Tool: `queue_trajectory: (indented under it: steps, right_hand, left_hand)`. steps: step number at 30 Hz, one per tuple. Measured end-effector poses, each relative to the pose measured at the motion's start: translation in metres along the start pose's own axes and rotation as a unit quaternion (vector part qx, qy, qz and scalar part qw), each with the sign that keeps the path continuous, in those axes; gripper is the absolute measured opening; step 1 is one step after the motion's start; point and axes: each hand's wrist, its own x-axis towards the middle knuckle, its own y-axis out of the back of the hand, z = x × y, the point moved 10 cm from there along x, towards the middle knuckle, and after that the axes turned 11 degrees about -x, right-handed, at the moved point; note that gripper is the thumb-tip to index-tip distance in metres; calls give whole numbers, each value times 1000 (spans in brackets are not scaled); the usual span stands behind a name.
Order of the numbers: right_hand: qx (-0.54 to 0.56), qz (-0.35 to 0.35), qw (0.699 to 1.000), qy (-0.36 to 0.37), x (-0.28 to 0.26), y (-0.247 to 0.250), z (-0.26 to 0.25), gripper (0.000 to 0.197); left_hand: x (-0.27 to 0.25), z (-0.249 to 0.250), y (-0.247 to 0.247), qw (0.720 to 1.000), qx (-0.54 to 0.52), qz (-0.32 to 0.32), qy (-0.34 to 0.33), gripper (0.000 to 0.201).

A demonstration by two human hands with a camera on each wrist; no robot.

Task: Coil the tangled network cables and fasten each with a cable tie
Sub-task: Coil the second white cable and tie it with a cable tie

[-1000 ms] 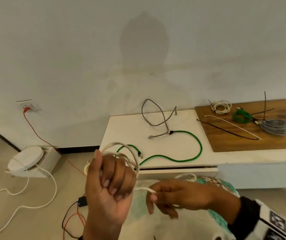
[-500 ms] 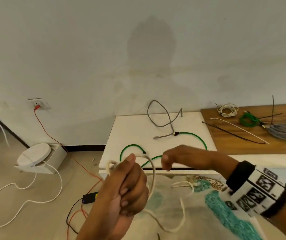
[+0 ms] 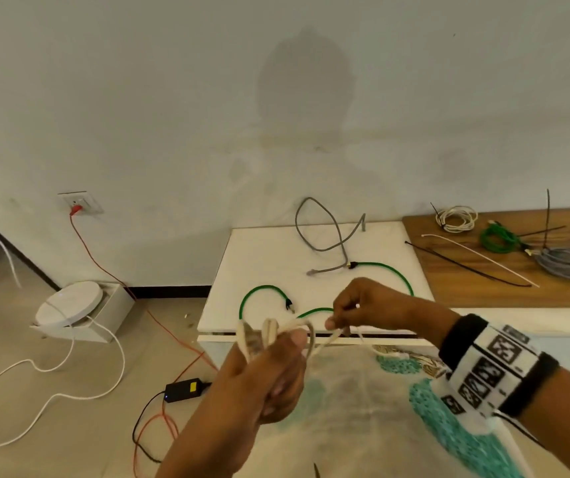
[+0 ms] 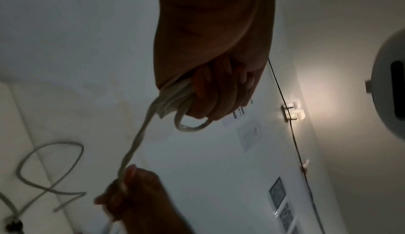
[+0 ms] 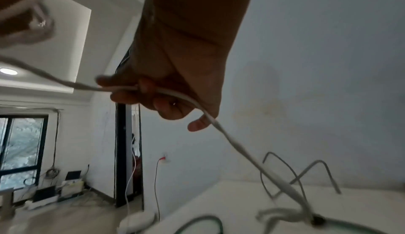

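My left hand (image 3: 269, 370) grips a small coil of cream network cable (image 3: 269, 334) in its fist, loops sticking out above the fingers; the left wrist view shows the same cream cable (image 4: 175, 99) bunched in the left hand (image 4: 219, 90). My right hand (image 3: 356, 310) pinches the cable's free run just right of the coil, over the front edge of the white table (image 3: 269, 250). In the right wrist view the right hand (image 5: 157, 97) has the cream cable (image 5: 171, 93) passing through its curled fingers. A green cable (image 3: 390, 274) and a grey cable (image 3: 318, 236) lie loose on the table.
On the wooden board (image 3: 483, 284) at the right lie a tied white coil (image 3: 456, 219), a green coil (image 3: 497, 238), a grey coil (image 3: 568, 262) and loose black and white cable ties (image 3: 473, 263). On the floor at the left are a white device (image 3: 69, 303), cords and a black adapter (image 3: 183, 391).
My right hand rose from below the left fist to the table edge, drawing the cable's free run up towards the coil. The left hand kept its grip and tilted over.
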Motion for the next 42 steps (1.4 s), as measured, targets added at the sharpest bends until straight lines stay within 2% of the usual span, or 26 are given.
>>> queue_trajectory:
  steps: [2,4,6,7,9,11,13,16,18,21,23,25,26,28,30,32,34,36,37,38,40,41,42]
  right_hand:
    - [-69,35,997,3,4,18,-12,31]
    - [-145,47,988,7,3,25,-33,28]
    - [-102,27,994,5,-4,22,-51,19]
    - [-63,26,998,10,-9,19,-61,21]
    - [-12,52,998,29,-21,13,-83,34]
    - [-39,91,993,58,-36,2,-104,44]
    - [-80,136,984,77,-50,-11,-120,49]
    - [-24,215,970,112,-69,-23,-128,52]
    - [57,242,962,116,-70,-30,-114,37]
    - [145,235,954,118,-63,-40,-85,8]
    - [143,159,967,137,-54,-57,-77,36]
    - [194,60,970,136,-47,-75,-66,52]
    - [221,14,966,132,-44,-83,-59,56]
    - [210,-55,971,105,-36,-97,-44,60]
    - [155,-87,982,68,-29,-102,-23,50]
    - [120,-77,989,26,-21,-96,-4,51]
    - [14,-41,999,21,-11,-77,2,56]
    - [-79,-36,996,14,-3,-59,1,23]
    - [-120,-56,991,26,1,-55,-6,17]
    - [-153,-75,985,27,7,-52,-10,21]
    - [-197,-88,976,-16,16,-41,-6,34]
    - [-235,-75,968,-35,18,-28,-8,39]
    - [-274,-53,959,-43,19,-14,-12,43]
  left_hand:
    - [5,-13,5,995,93,40,28,44]
    - [11,-20,8,981,181,68,15,49]
    - [17,-24,12,967,234,96,-14,56]
    - [20,-26,15,963,240,120,-24,59]
    - [23,-32,27,960,198,195,-19,67]
    - [23,-40,40,963,95,253,-8,66]
    - [27,-40,46,966,38,255,-25,61]
    - [28,-27,59,960,3,271,-68,59]
    - [28,-13,59,958,-10,272,-94,37]
    - [30,7,52,960,-61,244,-124,35]
    - [31,17,46,956,-142,214,-141,37]
    - [30,23,36,952,-192,184,-149,39]
    - [29,24,30,952,-214,165,-146,39]
    - [26,21,17,952,-259,109,-124,41]
    - [23,16,1,956,-278,32,-87,43]
    - [19,8,-18,967,-249,-44,-37,42]
    - [14,-6,-34,973,-205,-102,6,42]
    - [9,-27,-44,978,-149,-134,62,44]
    - [6,-40,-48,977,-116,-146,99,44]
    - [3,-51,-49,978,-77,-146,130,44]
    - [-1,-70,-44,977,-16,-112,183,38]
    - [1,-78,-36,978,24,-82,188,32]
    - [7,-81,-25,982,88,-46,163,30]
